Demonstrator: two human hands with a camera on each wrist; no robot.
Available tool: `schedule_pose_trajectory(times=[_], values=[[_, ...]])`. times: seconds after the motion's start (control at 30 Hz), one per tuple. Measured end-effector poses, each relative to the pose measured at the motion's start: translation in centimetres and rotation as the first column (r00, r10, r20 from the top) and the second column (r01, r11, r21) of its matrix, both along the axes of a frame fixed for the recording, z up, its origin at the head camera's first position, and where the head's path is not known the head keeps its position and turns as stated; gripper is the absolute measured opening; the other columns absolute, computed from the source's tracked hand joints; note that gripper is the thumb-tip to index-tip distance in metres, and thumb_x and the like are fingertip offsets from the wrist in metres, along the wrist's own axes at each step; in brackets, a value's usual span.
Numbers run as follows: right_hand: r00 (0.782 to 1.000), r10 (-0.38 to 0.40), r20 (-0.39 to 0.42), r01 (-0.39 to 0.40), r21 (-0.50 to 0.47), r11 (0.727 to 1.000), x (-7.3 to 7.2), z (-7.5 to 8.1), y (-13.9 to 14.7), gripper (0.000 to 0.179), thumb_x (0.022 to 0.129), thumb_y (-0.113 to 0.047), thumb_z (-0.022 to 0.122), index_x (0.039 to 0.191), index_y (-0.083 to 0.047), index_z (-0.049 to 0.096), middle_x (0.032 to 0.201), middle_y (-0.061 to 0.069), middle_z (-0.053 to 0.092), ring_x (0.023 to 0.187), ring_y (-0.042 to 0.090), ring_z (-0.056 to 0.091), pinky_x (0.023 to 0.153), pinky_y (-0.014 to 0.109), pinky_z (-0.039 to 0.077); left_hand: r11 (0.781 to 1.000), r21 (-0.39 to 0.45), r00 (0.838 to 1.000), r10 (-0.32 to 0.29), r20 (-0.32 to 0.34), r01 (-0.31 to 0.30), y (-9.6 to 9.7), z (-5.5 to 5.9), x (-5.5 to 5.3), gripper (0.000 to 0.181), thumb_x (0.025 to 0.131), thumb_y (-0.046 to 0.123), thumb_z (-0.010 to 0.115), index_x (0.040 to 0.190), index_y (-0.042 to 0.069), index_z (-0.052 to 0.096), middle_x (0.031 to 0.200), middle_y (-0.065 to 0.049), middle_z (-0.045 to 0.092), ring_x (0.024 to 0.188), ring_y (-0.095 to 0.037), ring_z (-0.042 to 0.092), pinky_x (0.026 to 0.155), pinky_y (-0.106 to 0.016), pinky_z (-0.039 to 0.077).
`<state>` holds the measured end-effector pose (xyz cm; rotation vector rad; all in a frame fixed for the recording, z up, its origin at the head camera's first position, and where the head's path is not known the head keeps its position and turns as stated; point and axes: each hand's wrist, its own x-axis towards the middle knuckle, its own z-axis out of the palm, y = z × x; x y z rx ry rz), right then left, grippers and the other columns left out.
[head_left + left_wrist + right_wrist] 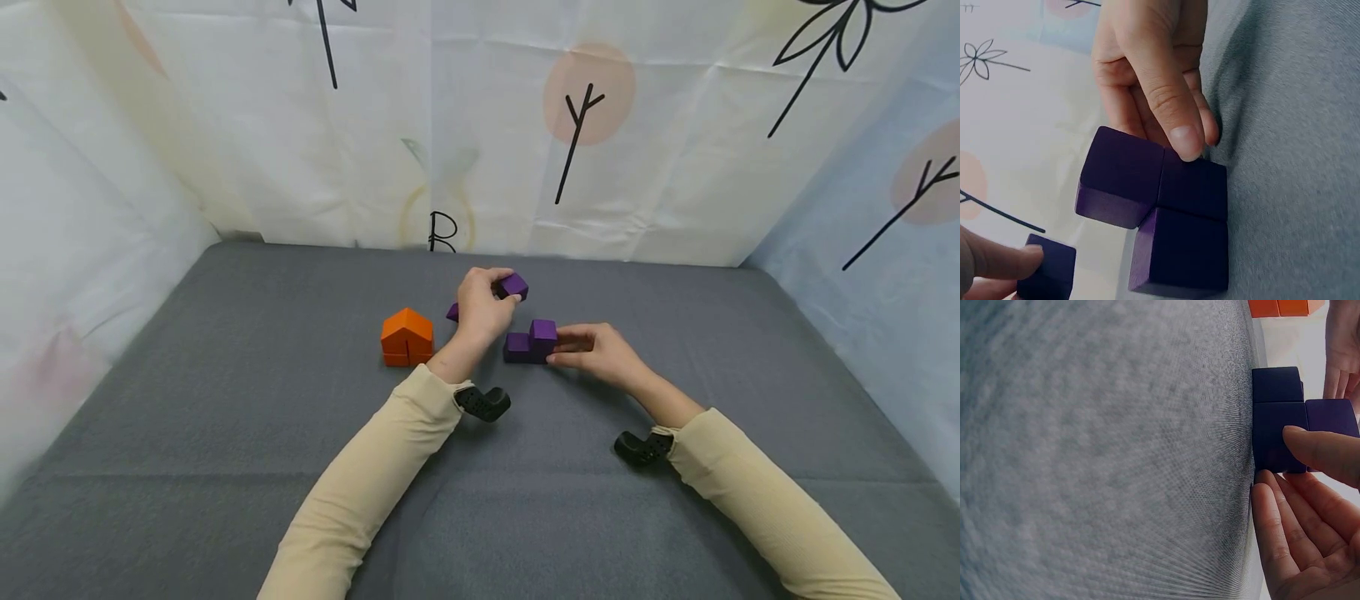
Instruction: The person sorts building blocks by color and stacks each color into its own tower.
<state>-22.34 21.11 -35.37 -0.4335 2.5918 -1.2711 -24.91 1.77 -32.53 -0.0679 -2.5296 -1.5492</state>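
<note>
My left hand (483, 304) pinches a purple cube (513, 286) between thumb and fingers, lifted behind the purple stack. That stack has two purple blocks side by side on the grey cloth, one being the left block (516, 347), with an upper cube (543, 332) on the right one. My right hand (600, 354) is at the stack's right side. Its thumb presses the front of the lower right block (1275, 434), with the fingers along its side and behind. Another purple piece (452, 312) shows beside my left hand, mostly hidden by it.
Left of the stack stands an orange house-shaped group of blocks (407, 337), close to my left wrist. A grey cloth (247, 417) covers the table. Patterned white sheets (495, 125) hang behind its far edge and along both sides.
</note>
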Motion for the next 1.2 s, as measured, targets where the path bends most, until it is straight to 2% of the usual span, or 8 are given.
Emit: schedule_pose_trajectory(times=[0.1, 0.4, 0.8, 1.2], values=[[1.000, 0.015, -0.019, -0.015, -0.011, 1.000, 0.0, 0.0, 0.1, 0.052, 0.085, -0.020, 0.073, 0.126, 0.007, 0.058, 0.113, 0.022, 0.068, 0.101, 0.027, 0.068, 0.080, 0.034, 0.056, 0.998, -0.042, 0.999, -0.046, 0.009, 0.047, -0.3, 0.1, 0.3, 0.036, 0.088, 0.006, 0.068, 0.123, 0.003, 0.065, 0.119, -0.017, 0.058, 0.103, -0.029, 0.056, 0.089, -0.038, 0.047], [1.000, -0.008, 0.011, 0.008, 0.012, 1.000, -0.2, -0.1, 0.1, 0.049, 0.087, -0.014, 0.071, 0.128, 0.007, 0.057, 0.115, 0.023, 0.066, 0.106, 0.033, 0.065, 0.086, 0.040, 0.054, 0.987, -0.101, 0.990, -0.122, 0.067, 0.129, -1.0, 0.2, 0.9, 0.036, 0.090, 0.005, 0.065, 0.126, 0.004, 0.063, 0.124, -0.015, 0.055, 0.108, -0.029, 0.055, 0.093, -0.038, 0.048], [1.000, 0.004, 0.003, -0.004, 0.011, 1.000, -0.1, 0.1, -0.1, 0.048, 0.087, -0.013, 0.070, 0.128, 0.008, 0.056, 0.115, 0.025, 0.066, 0.106, 0.033, 0.065, 0.087, 0.040, 0.054, 0.939, -0.220, 0.962, -0.239, 0.128, 0.263, -1.7, 0.4, 1.4, 0.034, 0.091, 0.007, 0.064, 0.125, 0.007, 0.063, 0.121, -0.014, 0.055, 0.108, -0.027, 0.055, 0.094, -0.036, 0.048], [1.000, -0.008, 0.015, 0.008, 0.005, 1.000, 0.0, 0.1, -0.1, 0.048, 0.087, -0.013, 0.071, 0.128, 0.008, 0.056, 0.115, 0.025, 0.065, 0.106, 0.034, 0.065, 0.087, 0.041, 0.054, 0.894, -0.250, 0.925, -0.332, 0.185, 0.371, -2.0, 0.7, 1.8, 0.033, 0.090, 0.006, 0.066, 0.123, 0.007, 0.064, 0.122, -0.012, 0.056, 0.113, -0.026, 0.057, 0.099, -0.037, 0.048]])
